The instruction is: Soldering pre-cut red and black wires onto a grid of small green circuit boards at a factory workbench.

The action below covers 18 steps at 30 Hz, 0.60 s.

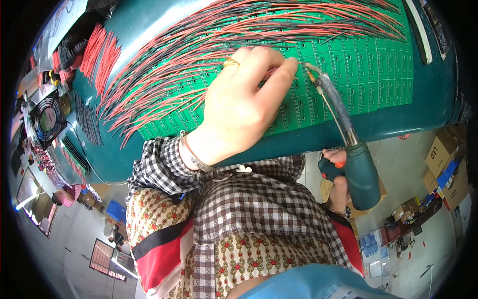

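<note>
My left hand point(244, 102) reaches over a panel of green circuit boards point(383, 74), thumb and forefinger pinched together. A thin red wire point(269, 75) shows between its fingers; the pinched end itself is mostly hidden. My right hand point(339, 192) grips the handle of a dark green soldering gun point(364, 174), below the table's near edge. From the gun, a metal shaft and a clear tube run up to the tip point(311, 67), which is close to my left fingertips above the boards. Many red and black wires point(199, 42) fan leftward across the panel.
Bundles of red wires point(99, 55) and black wires point(87, 119) lie on the green table mat point(134, 20) at left. A small black fan point(48, 118) stands at the left edge. A pale strip point(419, 32) lies right of the panel; cardboard boxes point(442, 152) sit beyond.
</note>
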Each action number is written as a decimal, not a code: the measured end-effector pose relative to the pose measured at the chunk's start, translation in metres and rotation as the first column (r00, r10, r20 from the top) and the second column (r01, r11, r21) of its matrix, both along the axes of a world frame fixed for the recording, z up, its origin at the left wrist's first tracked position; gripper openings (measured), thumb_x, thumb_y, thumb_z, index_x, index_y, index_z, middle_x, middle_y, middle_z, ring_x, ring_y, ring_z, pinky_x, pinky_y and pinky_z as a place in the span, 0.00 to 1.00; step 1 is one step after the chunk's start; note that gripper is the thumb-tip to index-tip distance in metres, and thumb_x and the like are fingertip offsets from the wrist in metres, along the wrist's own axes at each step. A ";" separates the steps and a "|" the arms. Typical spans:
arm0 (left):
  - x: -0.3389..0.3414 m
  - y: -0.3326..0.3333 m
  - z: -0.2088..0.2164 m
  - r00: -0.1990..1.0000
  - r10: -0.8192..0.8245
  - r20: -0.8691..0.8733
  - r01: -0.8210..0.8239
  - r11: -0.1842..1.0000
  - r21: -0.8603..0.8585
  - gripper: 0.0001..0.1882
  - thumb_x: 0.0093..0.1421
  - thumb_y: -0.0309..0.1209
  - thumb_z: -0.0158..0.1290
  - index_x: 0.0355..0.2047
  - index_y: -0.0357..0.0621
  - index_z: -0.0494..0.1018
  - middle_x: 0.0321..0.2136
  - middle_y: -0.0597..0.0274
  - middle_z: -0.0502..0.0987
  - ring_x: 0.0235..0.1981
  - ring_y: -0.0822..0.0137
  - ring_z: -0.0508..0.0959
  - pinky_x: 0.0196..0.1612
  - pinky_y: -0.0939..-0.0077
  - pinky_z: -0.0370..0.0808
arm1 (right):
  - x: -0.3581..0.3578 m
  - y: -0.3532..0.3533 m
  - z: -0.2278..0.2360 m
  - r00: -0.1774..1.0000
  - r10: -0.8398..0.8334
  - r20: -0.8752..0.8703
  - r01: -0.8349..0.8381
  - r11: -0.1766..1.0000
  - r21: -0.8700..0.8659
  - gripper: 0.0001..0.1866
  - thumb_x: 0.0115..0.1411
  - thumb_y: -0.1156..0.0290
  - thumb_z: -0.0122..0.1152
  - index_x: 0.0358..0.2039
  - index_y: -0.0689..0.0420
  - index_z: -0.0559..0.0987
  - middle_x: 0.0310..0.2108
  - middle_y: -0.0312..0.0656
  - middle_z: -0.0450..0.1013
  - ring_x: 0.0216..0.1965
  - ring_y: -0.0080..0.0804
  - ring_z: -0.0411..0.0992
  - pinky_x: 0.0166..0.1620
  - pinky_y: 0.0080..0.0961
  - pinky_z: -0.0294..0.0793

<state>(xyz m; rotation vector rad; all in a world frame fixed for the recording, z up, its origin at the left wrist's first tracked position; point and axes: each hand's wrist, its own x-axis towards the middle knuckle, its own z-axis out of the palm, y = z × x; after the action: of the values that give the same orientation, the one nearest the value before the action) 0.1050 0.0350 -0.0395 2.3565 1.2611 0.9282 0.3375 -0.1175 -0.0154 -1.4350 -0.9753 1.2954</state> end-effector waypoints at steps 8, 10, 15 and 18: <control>0.005 -0.003 0.004 1.000 -0.003 -0.008 0.003 1.000 0.003 0.19 0.48 0.16 0.63 0.42 0.40 0.82 0.34 0.61 0.78 0.32 0.62 0.78 0.31 0.70 0.75 | 0.016 -0.016 -0.005 0.992 0.066 0.105 -0.064 0.998 -0.021 0.31 0.54 0.54 0.79 0.47 0.67 0.79 0.42 0.47 0.79 0.44 0.39 0.80 0.51 0.39 0.80; 0.006 -0.004 0.005 1.000 -0.006 -0.011 0.006 1.000 0.006 0.19 0.48 0.16 0.63 0.42 0.40 0.82 0.34 0.61 0.78 0.32 0.62 0.78 0.31 0.70 0.75 | 0.013 -0.011 -0.003 0.995 0.052 0.086 -0.051 0.999 -0.006 0.31 0.55 0.54 0.79 0.48 0.66 0.79 0.43 0.47 0.79 0.42 0.36 0.79 0.48 0.35 0.80; 0.007 -0.003 0.006 1.000 -0.002 -0.019 0.002 1.000 0.002 0.19 0.49 0.16 0.63 0.42 0.41 0.82 0.35 0.61 0.78 0.32 0.62 0.78 0.32 0.70 0.75 | -0.002 -0.002 0.020 0.979 -0.003 0.202 0.039 0.984 -0.173 0.44 0.57 0.28 0.60 0.45 0.66 0.74 0.40 0.49 0.76 0.42 0.38 0.76 0.48 0.34 0.80; 0.007 -0.003 0.005 1.000 0.002 -0.016 -0.002 1.000 0.005 0.19 0.49 0.16 0.63 0.43 0.41 0.82 0.35 0.61 0.78 0.32 0.62 0.78 0.32 0.71 0.75 | 0.000 -0.001 0.022 0.976 -0.036 0.214 0.071 0.985 -0.157 0.44 0.58 0.28 0.60 0.46 0.65 0.74 0.41 0.49 0.77 0.40 0.36 0.76 0.44 0.31 0.79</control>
<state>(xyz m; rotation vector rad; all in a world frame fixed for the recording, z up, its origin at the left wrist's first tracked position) 0.1125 0.0317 -0.0345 2.3714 1.2686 0.9163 0.3372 -0.1188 0.0068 -1.7426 -0.9774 1.2244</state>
